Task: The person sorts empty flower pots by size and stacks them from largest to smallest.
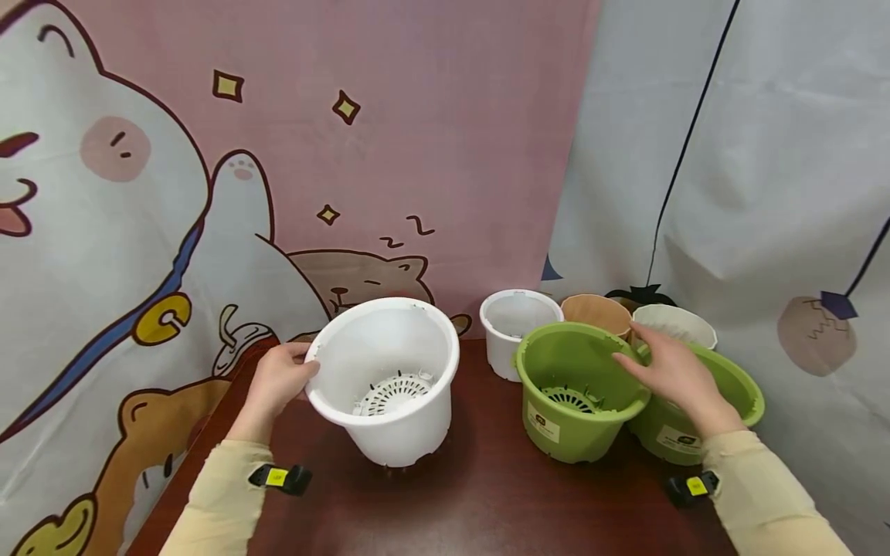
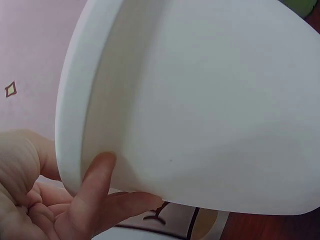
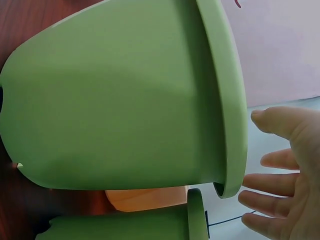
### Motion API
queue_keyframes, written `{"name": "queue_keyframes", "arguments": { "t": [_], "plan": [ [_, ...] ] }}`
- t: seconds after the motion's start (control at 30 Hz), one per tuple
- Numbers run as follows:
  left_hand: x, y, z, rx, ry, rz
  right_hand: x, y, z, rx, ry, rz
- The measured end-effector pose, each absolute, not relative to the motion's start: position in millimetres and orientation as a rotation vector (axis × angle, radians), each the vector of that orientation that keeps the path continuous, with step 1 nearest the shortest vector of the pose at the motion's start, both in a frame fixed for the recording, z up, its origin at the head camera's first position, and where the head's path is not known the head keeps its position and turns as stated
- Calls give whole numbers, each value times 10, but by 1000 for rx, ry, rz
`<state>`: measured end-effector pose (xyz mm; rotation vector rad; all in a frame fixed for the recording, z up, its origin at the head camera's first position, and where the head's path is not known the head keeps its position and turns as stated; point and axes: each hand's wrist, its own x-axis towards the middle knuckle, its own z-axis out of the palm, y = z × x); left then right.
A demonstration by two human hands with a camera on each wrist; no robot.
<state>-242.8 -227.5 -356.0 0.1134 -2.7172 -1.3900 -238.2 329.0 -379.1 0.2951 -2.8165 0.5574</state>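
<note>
Sorting seems in hand: the left hand (image 1: pixel 278 378) pinches the rim of a white pot (image 1: pixel 385 421) at the left of a dark table (image 1: pixel 452 513), while the right hand (image 1: pixel 674 374), spread apart, hovers beside the left-hand green pot (image 1: pixel 580 432), probably needing to close on its rim

A smooth white pot (image 1: pixel 399 386) sits mouth up at left on the tabletop (image 1: pixel 487 486) — slots patterning its base — with the left grip (image 1: pixel 281 374) pinching its rim. Well apart, the front green pot (image 1: pixel 580 386) faces upward too, slotted likewise, its side labelled, the right grip (image 1: pixel 670 371) just beside its rim.
</note>
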Motion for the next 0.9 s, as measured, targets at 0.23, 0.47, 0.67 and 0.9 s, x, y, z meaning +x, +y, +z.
{"name": "queue_keyframes", "arguments": {
  "t": [0.23,0.47,0.67,0.9],
  "plan": [
    [-2465,-2043,-3615,65,-2717,-1415,-2414,3300,-3793,337,-2813,565],
    [-2478,-1864,-3660,21,-2724,-1449,-2433,3304,-3781,338,-2837,589],
    [-2487,-1742,-3695,-7,-2722,-1446,-2454,3319,-3769,343,-2847,583],
    [-2492,-1641,-3733,-6,-2736,-1424,-2497,3335,-3773,355,-2846,579]
  ]
}}
